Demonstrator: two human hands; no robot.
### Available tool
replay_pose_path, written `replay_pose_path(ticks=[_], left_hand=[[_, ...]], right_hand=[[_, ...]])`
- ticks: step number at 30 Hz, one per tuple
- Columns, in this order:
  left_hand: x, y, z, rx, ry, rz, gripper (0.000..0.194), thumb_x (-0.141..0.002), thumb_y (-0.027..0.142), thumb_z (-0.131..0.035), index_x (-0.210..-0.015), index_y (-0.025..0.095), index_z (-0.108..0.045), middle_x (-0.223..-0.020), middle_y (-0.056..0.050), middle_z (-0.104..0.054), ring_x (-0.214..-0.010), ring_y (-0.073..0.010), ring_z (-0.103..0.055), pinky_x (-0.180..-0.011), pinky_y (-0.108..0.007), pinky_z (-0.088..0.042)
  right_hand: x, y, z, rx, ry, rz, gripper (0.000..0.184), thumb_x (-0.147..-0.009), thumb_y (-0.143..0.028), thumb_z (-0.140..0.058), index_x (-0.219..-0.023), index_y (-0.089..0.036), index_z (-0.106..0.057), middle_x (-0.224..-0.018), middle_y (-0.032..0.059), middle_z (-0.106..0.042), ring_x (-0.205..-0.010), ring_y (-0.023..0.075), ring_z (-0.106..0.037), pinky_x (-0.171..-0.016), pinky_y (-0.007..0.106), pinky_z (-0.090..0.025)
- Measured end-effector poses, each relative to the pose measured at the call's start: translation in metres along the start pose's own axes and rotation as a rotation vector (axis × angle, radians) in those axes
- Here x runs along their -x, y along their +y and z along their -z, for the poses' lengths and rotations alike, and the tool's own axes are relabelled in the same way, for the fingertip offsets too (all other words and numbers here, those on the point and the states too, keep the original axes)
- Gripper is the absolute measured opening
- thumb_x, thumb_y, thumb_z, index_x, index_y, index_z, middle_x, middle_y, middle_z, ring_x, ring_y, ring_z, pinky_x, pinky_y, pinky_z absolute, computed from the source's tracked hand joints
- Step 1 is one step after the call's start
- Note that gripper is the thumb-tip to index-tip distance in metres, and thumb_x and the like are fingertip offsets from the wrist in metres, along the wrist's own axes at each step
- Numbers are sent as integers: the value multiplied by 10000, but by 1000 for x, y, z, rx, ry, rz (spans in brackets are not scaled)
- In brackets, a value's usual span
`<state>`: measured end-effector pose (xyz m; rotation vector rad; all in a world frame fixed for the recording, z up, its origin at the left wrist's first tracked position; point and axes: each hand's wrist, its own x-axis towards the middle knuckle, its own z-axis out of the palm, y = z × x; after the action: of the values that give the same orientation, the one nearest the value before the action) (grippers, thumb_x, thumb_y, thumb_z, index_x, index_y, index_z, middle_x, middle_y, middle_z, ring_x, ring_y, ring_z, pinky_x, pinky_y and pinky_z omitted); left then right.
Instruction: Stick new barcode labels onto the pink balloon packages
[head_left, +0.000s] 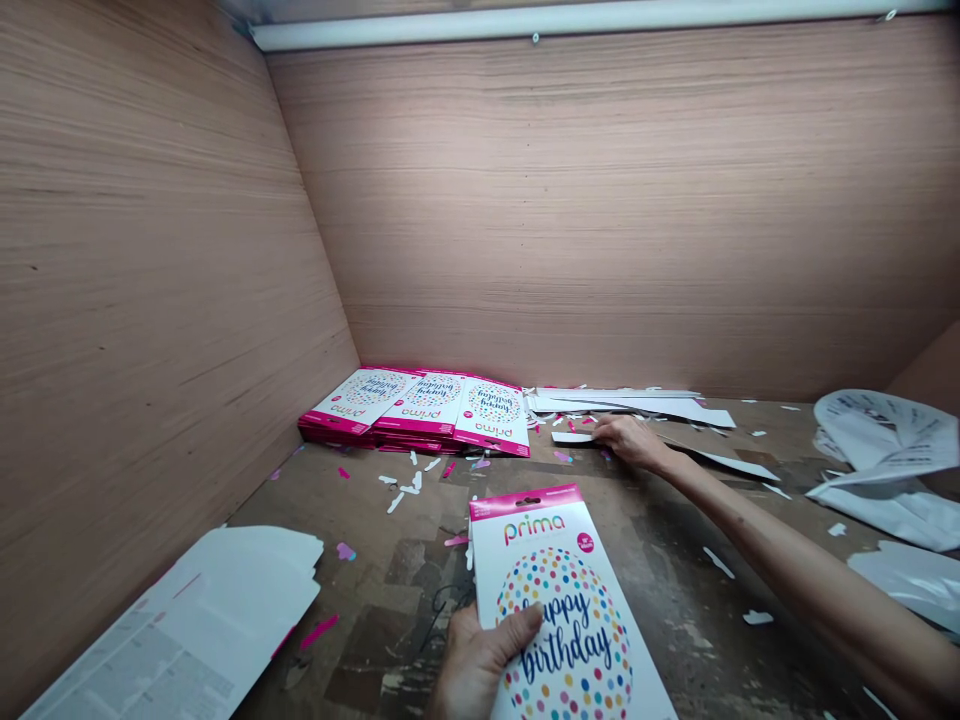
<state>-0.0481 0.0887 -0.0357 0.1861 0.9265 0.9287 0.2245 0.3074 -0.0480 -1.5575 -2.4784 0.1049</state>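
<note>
Though raised off the worktop (360, 570), one Prima "happy birthday" balloon pack (564, 590) near the middle of the near side, in the left hand (480, 665): grip pressed together on the pack's lower left edge, thumb across the white front beside the blue lettering, other fingers hidden behind the card. Along the pack's far end, a pink header with a hang hole; below that, a circle of multicoloured dots.

Farther off to the right, the right hand (634, 443) at the end of a long bare forearm reaching in from the near right corner, fingers stretched low over the worktop, fingertips (604, 428) touching the end of a short white card strip (574, 437). Grip neither clearly spread nor clearly pinching, so no telling whether the strip counts as held.

Against the far wall, left of centre, three overlapping piles of pink-edged packs (416, 410), lying flat and upside down from this view. Just right of them, long white card offcuts (622, 403) in a loose heap. Across the worktop, scattered pink and white paper scraps (401, 490). Near left, a large white printed card (187, 630); far right, curled white printed sheets (885, 440). On the left and far sides, wood-veneer walls (600, 220), with a white rail (600, 28) along the top.
</note>
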Motion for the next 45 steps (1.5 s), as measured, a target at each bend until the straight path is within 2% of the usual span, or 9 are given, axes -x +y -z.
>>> replay_pose_path(ticks=[4,7,12,16,20,25,30,38,45], left_hand=[[2,0,-2,-3,24,7,583,-544,185,-782,-1071,16,-598,-911,-240,-672,-815,-396,-639,-812,-561,-440],[3,0,-3,0,42,12,571,-554,177,-774,-1076,24,-599,-921,-243,-669,-797,-399,-641,-802,-577,-439],[4,1,-5,0,41,6,550,-571,166,-762,-1075,21,-598,-918,-243,-669,-788,-398,-643,-811,-581,-432],[6,2,-6,-1,34,4,529,-593,154,-744,-1082,18,-594,-904,-239,-674,-803,-390,-643,-818,-569,-434],[6,1,-6,2,33,-4,534,-598,146,-737,-1094,21,-586,-889,-233,-678,-799,-385,-646,-809,-564,-442],[5,1,-6,4,16,3,516,-608,147,-728,-1085,12,-586,-894,-240,-675,-776,-384,-650,-804,-572,-441],[7,1,-7,-13,38,-4,512,-601,150,-733,-1078,25,-595,-892,-232,-678,-798,-382,-647,-805,-565,-446],[7,0,-7,-6,45,-19,428,-642,136,-696,-1043,19,-605,-883,-236,-679,-774,-380,-652,-778,-562,-460],[6,0,-8,-5,32,-43,404,-635,124,-699,-1012,8,-611,-872,-246,-676,-738,-390,-652,-754,-576,-460]], right_hand=[[16,-5,-4,-14,-45,41,190,-805,-206,-488,-784,-225,-675,-910,51,-634,-871,188,-561,-699,232,-372],[20,-1,-8,-59,-33,5,182,-815,-276,-509,-910,-239,-660,-1013,51,-597,-939,194,-536,-755,250,-378],[11,16,-14,-153,-6,-129,386,-710,-345,-635,-1072,-215,-617,-1025,72,-572,-960,222,-510,-794,292,-381],[2,24,-17,-254,-16,-244,365,-626,-336,-677,-951,-172,-638,-825,26,-611,-759,180,-550,-629,245,-393],[-1,25,-16,-326,-16,-285,263,-590,-361,-663,-743,-156,-601,-641,-23,-565,-591,134,-504,-496,213,-330],[1,21,-12,-346,31,-283,220,-581,-363,-643,-658,-169,-575,-583,-45,-531,-555,115,-474,-485,206,-310],[6,19,-12,-281,100,-276,167,-638,-344,-580,-630,-178,-599,-518,-43,-503,-539,118,-470,-487,212,-301],[4,14,-1,-137,143,-100,142,-682,-236,-534,-689,-168,-660,-709,28,-627,-703,161,-544,-614,230,-347],[7,8,-2,4,172,-31,188,-736,-172,-481,-680,-168,-661,-676,50,-642,-683,181,-542,-666,265,-331]])
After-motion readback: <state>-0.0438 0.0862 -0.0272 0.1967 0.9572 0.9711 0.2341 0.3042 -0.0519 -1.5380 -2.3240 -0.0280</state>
